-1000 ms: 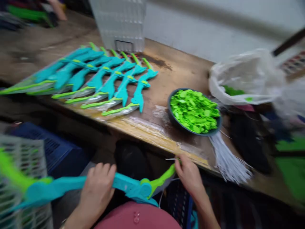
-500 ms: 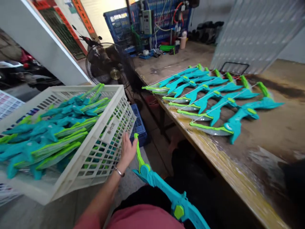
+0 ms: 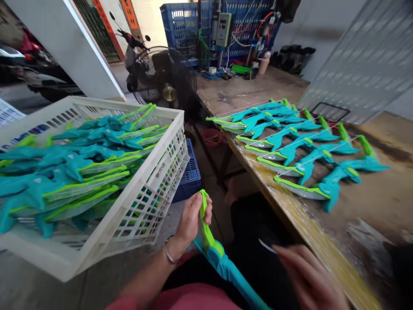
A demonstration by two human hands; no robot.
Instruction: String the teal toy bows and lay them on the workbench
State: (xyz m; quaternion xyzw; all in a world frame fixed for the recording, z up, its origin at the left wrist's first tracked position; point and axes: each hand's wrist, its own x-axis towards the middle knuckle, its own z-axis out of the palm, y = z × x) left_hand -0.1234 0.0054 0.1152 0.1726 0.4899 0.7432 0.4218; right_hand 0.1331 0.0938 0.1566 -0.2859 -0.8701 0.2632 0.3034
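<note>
The left hand [image 3: 192, 218] is held higher, its fingers [image 3: 209, 211] curled inward; the right hand [image 3: 311, 275] is kept pinched.

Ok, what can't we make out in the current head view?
Head view, far end of the bow in the left hand: cut off by the bottom edge.
Head view, exact grip of the right hand on the white string: blurred.
Head view, lower layers in the white crate: covered by the piled bows on top.
Head view, writing on the crate's side: too small to read.

Black fan [image 3: 168, 92] before a scooter [image 3: 130, 56], blue crate [image 3: 179, 32] and pink bottle [image 3: 263, 65] beyond.
</note>
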